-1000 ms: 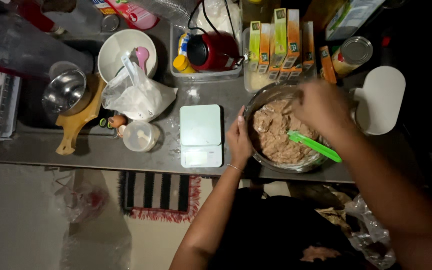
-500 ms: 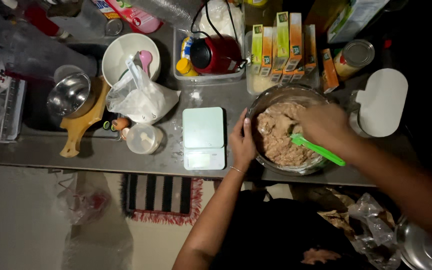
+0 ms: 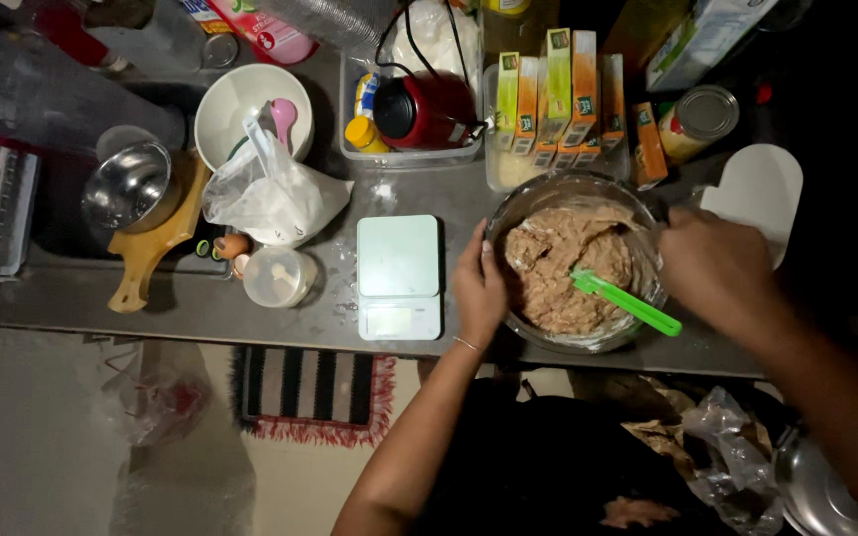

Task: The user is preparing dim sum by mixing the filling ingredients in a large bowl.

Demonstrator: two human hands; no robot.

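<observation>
At a crowded grey counter [image 3: 250, 323], I see the left hand [image 3: 479, 288] pressed flat, fingers extended, against the near-left rim of the round metal mixing bowl [image 3: 533, 203]; the right hand [image 3: 717, 268] hovers at the bowl's right edge, fingers curled, though I cannot tell whether they grip the bright green plastic spatula [image 3: 626, 303] lying across the pale brown, lumpy mixture [image 3: 558, 273]; the bowl sits just right of the mint-green digital kitchen scale [image 3: 399, 276]; stirring well here, I judge, means bracing the rim firmly and sweeping the sides.
</observation>
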